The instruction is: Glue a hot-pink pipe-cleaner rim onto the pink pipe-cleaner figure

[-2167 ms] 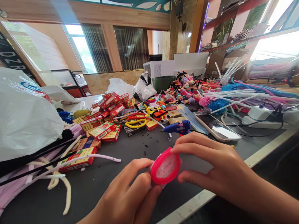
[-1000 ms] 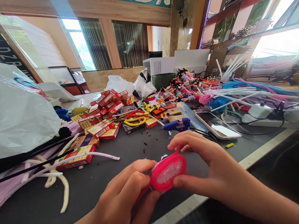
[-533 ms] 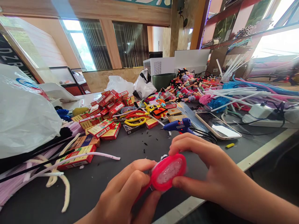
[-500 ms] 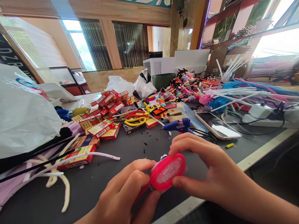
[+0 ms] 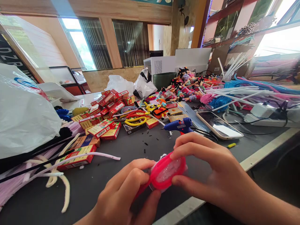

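A hot-pink fuzzy oval piece (image 5: 168,171) with a clear, shiny middle is held between both hands near the table's front edge. My left hand (image 5: 127,189) pinches its left side, with a pink strip running down between the fingers. On the right, my right hand (image 5: 208,170) grips the oval's rim with thumb below and fingertips above. Something white and black shows just behind the oval, mostly hidden. Beyond my right hand lies a blue glue gun (image 5: 179,125).
Red and yellow boxes (image 5: 103,128), yellow-handled pliers (image 5: 136,121) and a phone (image 5: 219,125) lie beyond the hands. A white bag (image 5: 25,112) stands left, above pale fuzzy stems (image 5: 67,193). Small dolls (image 5: 185,86) and more stems (image 5: 248,93) are piled behind.
The pink oval has turned slightly, and more of its upper left rim shows. My right hand's fingertips have shifted a little along the rim. My left hand has barely moved.
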{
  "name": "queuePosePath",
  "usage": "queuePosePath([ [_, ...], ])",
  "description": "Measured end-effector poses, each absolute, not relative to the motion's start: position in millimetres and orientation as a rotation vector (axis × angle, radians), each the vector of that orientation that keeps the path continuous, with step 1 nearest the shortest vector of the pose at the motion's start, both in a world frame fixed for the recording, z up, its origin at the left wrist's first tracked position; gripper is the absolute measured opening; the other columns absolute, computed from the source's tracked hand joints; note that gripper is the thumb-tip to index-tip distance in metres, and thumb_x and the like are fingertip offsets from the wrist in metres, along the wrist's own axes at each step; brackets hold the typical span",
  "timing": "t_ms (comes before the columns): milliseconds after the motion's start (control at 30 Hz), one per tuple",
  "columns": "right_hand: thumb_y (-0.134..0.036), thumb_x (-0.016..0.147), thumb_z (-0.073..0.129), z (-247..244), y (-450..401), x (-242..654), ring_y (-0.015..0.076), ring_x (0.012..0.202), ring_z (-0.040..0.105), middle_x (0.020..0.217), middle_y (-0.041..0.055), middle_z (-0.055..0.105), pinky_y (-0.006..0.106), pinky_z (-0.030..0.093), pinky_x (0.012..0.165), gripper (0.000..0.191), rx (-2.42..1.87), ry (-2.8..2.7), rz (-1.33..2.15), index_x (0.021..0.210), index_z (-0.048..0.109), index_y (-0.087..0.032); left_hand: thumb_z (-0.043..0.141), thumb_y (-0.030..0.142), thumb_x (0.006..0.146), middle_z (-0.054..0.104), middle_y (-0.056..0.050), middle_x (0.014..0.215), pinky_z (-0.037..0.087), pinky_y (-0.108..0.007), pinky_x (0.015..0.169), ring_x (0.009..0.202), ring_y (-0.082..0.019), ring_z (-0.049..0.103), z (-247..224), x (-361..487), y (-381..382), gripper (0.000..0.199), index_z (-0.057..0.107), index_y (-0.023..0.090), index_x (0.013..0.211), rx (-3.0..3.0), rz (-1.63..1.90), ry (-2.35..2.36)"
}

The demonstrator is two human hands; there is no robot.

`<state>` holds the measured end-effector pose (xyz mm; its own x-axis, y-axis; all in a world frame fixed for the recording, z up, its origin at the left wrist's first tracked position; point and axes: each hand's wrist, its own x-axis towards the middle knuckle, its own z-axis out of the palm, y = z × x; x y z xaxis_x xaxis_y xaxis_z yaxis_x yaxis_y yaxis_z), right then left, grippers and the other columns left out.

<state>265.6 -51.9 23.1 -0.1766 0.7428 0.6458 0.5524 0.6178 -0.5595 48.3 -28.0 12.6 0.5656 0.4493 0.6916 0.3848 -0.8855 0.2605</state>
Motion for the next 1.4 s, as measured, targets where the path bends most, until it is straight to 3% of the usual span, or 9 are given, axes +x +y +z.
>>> queuePosePath([
  [133,-0.013,0.074,0.068,25.3,-51.2,264.8,0.0117,0.08,0.065,0.094,-0.0004,0.063,0.019,0.052,0.074,0.02,-1.062,-1.869,0.247,0.088,0.067,-0.026,0.056,0.02,0.088,0.075,-0.008,0.095,0.063,-0.025,0.063,0.073,-0.02,0.074,16.1,51.2,-27.3,0.002,0.056,0.022,0.089,2.709,1.245,0.725],
  [500,-0.011,0.075,0.066,21.2,-54.5,264.7,0.0118,0.082,0.063,0.096,-0.0013,0.061,0.02,0.05,0.076,0.022,-1.048,-1.847,0.309,0.09,0.066,-0.028,0.057,0.027,0.094,0.071,-0.001,0.092,0.059,-0.016,0.072,0.073,-0.011,0.07,21.7,54.3,-30.6,0.013,0.05,0.021,0.085,2.77,1.226,0.777],
  [633,-0.011,0.075,0.067,22.1,-54.2,264.8,0.0119,0.084,0.064,0.097,-0.0013,0.061,0.02,0.05,0.077,0.023,-1.059,-1.851,0.304,0.09,0.066,-0.028,0.056,0.03,0.094,0.072,0.0,0.092,0.058,-0.014,0.075,0.075,-0.01,0.071,20.0,56.0,-28.9,0.012,0.049,0.021,0.09,2.78,1.269,0.793],
  [833,-0.013,0.076,0.066,19.8,-53.9,265.7,0.0123,0.083,0.064,0.097,-0.0005,0.062,0.02,0.051,0.077,0.022,-1.065,-1.863,0.257,0.092,0.066,-0.028,0.055,0.035,0.094,0.072,-0.003,0.093,0.061,-0.022,0.073,0.073,-0.015,0.071,19.0,55.5,-26.3,0.023,0.051,0.02,0.111,2.788,1.201,0.83],
  [1000,-0.012,0.076,0.067,21.2,-53.0,265.4,0.0115,0.082,0.066,0.098,-0.0011,0.063,0.018,0.051,0.074,0.023,-1.056,-1.872,0.208,0.092,0.065,-0.028,0.056,0.026,0.094,0.069,-0.002,0.099,0.056,-0.019,0.082,0.084,-0.013,0.068,20.3,56.5,-24.9,0.024,0.052,0.02,0.116,2.731,1.17,0.754],
  [1200,-0.011,0.074,0.07,26.0,-53.6,266.1,0.0066,0.079,0.065,0.092,-0.0034,0.064,0.011,0.049,0.075,0.021,-1.028,-1.911,0.149,0.089,0.066,-0.026,0.062,0.017,0.086,0.068,0.003,0.095,0.053,-0.013,0.078,0.08,-0.008,0.066,19.0,58.6,-24.2,0.027,0.057,0.023,0.112,2.624,1.203,0.747],
  [1400,-0.012,0.071,0.074,27.3,-53.8,267.6,0.0074,0.079,0.067,0.092,-0.0019,0.067,0.01,0.05,0.076,0.021,-1.007,-1.933,0.062,0.087,0.068,-0.024,0.062,0.017,0.088,0.065,0.002,0.09,0.051,-0.012,0.07,0.075,-0.007,0.063,14.8,57.8,-25.7,0.025,0.058,0.02,0.113,2.612,1.235,0.726],
])
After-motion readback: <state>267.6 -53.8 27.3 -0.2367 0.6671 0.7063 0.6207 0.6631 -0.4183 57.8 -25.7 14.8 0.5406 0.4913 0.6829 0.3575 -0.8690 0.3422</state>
